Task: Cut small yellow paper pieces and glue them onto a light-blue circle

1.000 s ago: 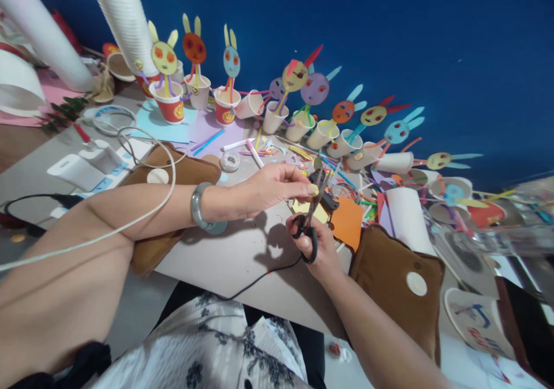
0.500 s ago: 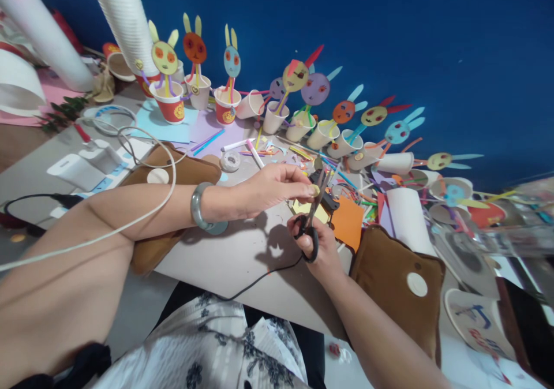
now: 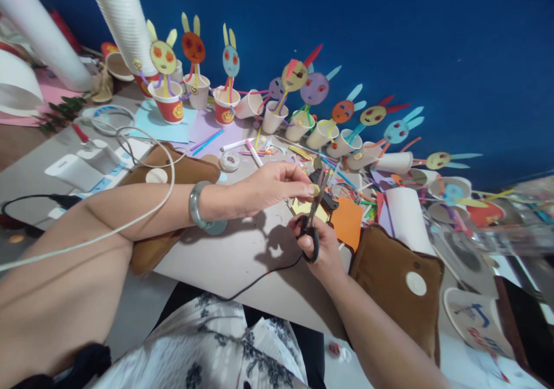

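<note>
My left hand [image 3: 277, 188] is closed in a pinch on a small yellowish piece of paper [image 3: 314, 190], with a grey bangle on that wrist. In my right hand [image 3: 319, 249] is a pair of black-handled scissors [image 3: 310, 227], its thumb and fingers in the loops. The blades point up and away, slightly parted, right beside the pinched piece. Beneath and behind the hands lie yellow paper [image 3: 318, 211], an orange paper sheet [image 3: 347, 220] and a black tool [image 3: 328, 198] partly hidden by the scissors.
Paper cups with rabbit-faced figures, such as a red cup [image 3: 169, 105], line the blue wall. A roll of clear tape [image 3: 229, 161] and scraps lie mid-table. Brown cushions [image 3: 396, 288] sit on both sides. A white cable [image 3: 167, 190] loops over my left forearm; a power strip [image 3: 110, 172] stands left.
Both hands hold nearly the same pose, the small piece still pinched and the scissors beside it. The whole view has shifted very slightly.
</note>
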Action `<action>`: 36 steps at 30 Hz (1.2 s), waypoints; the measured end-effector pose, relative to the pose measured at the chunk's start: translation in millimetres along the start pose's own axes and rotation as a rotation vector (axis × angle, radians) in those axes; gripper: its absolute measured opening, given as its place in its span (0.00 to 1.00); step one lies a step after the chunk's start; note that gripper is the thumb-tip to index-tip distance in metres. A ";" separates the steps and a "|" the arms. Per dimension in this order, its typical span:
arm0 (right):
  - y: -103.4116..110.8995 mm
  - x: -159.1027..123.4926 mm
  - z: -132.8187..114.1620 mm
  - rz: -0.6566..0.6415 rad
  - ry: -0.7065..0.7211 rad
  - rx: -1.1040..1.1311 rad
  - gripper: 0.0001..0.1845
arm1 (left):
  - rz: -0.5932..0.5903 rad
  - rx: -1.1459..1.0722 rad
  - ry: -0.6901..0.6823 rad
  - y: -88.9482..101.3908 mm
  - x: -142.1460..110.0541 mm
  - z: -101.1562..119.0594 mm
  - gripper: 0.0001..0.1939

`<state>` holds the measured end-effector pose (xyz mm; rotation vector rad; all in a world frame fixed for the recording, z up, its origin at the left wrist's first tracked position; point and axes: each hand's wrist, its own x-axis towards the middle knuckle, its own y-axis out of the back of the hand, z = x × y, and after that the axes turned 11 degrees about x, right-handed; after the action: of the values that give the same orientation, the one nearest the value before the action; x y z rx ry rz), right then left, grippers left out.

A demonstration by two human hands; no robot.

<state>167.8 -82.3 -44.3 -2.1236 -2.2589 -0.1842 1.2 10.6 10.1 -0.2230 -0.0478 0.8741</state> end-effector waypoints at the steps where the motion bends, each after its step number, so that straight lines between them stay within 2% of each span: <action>1: -0.1 0.1 0.1 0.000 0.003 0.000 0.30 | -0.005 0.000 -0.006 0.3 0.1 -0.2 0.05; 20: 3.3 1.7 1.1 -0.009 0.000 -0.040 0.27 | -0.009 0.042 -0.069 1.2 -1.2 3.3 0.07; 36: 2.7 2.7 -3.8 -0.001 -0.020 -0.028 0.30 | 0.012 0.107 -0.096 3.0 -1.8 6.0 0.06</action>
<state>170.2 -79.9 -40.1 -2.1474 -2.2823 -0.1963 -3.1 12.1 15.4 -0.0813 -0.0895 0.8961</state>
